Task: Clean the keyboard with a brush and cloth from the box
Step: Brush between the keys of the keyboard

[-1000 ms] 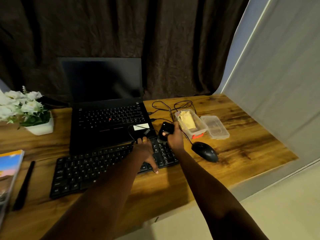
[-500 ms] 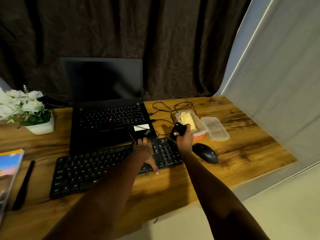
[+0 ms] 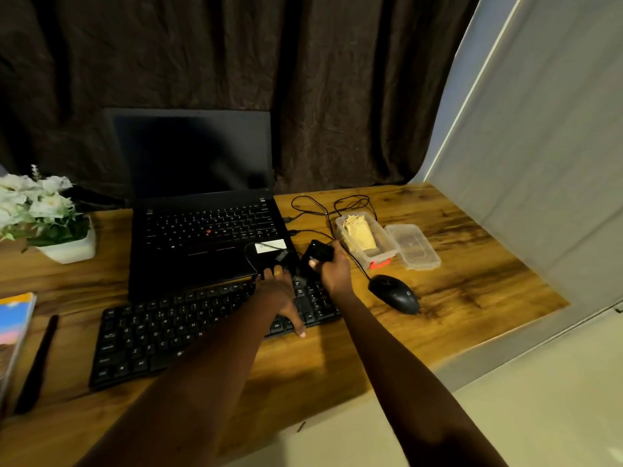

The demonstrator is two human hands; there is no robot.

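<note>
Brush comes back to the keys

The left hand (image 3: 281,294) lies spread on the keyboard (image 3: 188,332) as before, fingers flat and gripping nothing. The right hand (image 3: 332,273), clenched on the black brush (image 3: 317,252), has swung back from the box (image 3: 387,246) to the keyboard's far right edge. I think brushing continues. The yellow cloth (image 3: 360,232) waits in the box, its lid (image 3: 413,246) beside.
</note>
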